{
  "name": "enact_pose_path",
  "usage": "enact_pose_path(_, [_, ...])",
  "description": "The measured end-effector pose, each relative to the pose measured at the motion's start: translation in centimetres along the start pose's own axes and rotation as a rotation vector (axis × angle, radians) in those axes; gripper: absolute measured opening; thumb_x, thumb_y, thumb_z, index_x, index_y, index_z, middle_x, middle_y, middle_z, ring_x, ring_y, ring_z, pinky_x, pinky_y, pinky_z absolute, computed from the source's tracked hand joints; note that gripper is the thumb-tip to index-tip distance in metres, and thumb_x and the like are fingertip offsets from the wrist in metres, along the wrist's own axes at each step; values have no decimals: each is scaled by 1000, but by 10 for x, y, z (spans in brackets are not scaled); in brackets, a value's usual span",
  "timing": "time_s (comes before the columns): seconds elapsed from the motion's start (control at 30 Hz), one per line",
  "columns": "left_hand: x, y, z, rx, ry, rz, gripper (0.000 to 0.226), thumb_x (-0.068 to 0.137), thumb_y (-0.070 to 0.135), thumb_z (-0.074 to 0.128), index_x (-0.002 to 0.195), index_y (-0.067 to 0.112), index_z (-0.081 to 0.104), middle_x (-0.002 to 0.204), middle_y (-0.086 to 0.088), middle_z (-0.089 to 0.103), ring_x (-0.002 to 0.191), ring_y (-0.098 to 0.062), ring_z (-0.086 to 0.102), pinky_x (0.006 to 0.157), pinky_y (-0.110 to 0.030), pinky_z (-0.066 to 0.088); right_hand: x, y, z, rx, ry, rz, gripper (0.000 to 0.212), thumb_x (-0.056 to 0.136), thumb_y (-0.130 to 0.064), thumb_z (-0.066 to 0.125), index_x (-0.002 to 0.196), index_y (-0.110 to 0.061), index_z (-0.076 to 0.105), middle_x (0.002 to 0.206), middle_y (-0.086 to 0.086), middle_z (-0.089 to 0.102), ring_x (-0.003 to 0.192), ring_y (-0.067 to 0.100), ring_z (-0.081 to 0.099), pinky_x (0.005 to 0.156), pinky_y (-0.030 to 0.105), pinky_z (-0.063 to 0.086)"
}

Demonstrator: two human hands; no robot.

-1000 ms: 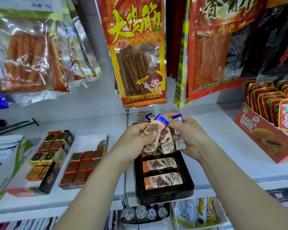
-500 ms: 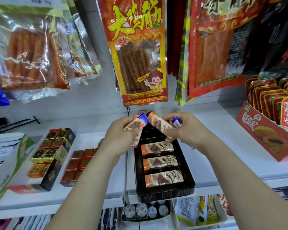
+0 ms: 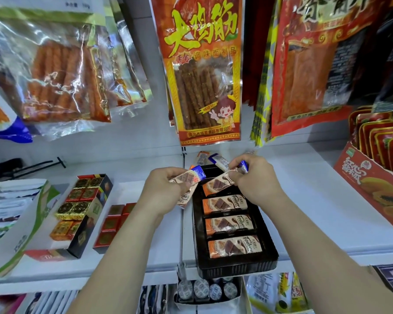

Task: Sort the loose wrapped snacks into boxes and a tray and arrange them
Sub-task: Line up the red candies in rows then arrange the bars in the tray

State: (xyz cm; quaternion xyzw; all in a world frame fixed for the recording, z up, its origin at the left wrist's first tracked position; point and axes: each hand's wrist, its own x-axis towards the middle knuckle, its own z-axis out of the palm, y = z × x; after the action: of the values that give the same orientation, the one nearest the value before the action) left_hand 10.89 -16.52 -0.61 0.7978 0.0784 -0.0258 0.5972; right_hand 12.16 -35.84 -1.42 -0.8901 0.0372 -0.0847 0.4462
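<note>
1. The left hand [image 3: 166, 189] grips a small bunch of wrapped chocolate bars [image 3: 187, 185], fingers curled round them, just left of the black tray [image 3: 236, 269]; one bar's blue end sticks up to the right, another points down
2. The right hand [image 3: 254, 180] pinches the tilted bar [image 3: 218, 183] by its upper right end, above the far end of the tray, with the orange end low and to the left; a blue wrapper end [image 3: 244, 166] also shows between its fingers
3. Three more bars [image 3: 230, 224] lie flat in the tray, one behind the other, each crosswise with its orange end to the left
4. The tray sits on the white shelf [image 3: 304, 200], its front edge at the shelf lip
5. A few loose bars [image 3: 216, 159] lie on the shelf just behind the tray
6. To the left, well apart from the tray, stand a box of gold-wrapped squares [image 3: 82, 207] and, beside it, a box of red squares [image 3: 114, 225]
7. A large snack bag [image 3: 202, 71] hangs above the tray
</note>
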Motion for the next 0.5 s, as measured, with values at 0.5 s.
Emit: enact_pose_path(0.5, [-2,5,13,-247,-63,-103,20,80,3,72,99,9,72,84,-8,75,70,-19,70,68,-32,58,-5,-15,-1,-55,-88,61,39,87,-23,61,126,-22,58,100,0,62,85,17,59,72,26,46])
